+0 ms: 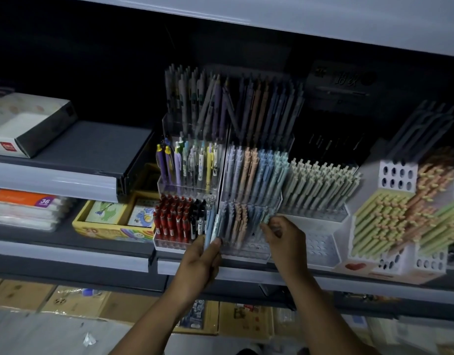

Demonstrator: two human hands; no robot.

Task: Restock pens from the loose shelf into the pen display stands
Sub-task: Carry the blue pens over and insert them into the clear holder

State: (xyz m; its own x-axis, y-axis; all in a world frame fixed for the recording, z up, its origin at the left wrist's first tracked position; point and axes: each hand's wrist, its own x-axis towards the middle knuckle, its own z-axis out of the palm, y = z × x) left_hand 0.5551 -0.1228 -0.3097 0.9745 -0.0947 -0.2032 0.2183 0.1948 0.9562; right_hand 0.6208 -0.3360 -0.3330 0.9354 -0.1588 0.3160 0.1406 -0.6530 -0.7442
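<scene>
My left hand grips a small bunch of pale blue pens, held upright in front of the clear tiered pen display stand. My right hand reaches to the stand's lowest tier, fingers pinching a pale green pen at the right end of the pastel row. The tiers above hold pastel purple, peach, blue and green pens. Whether the green pen sits in a hole I cannot tell.
A stand of red and black pens sits to the left, and a white stand of cream pens to the right. Holed white blocks with yellow and peach pens stand far right. Boxes lie on left shelves; cartons below.
</scene>
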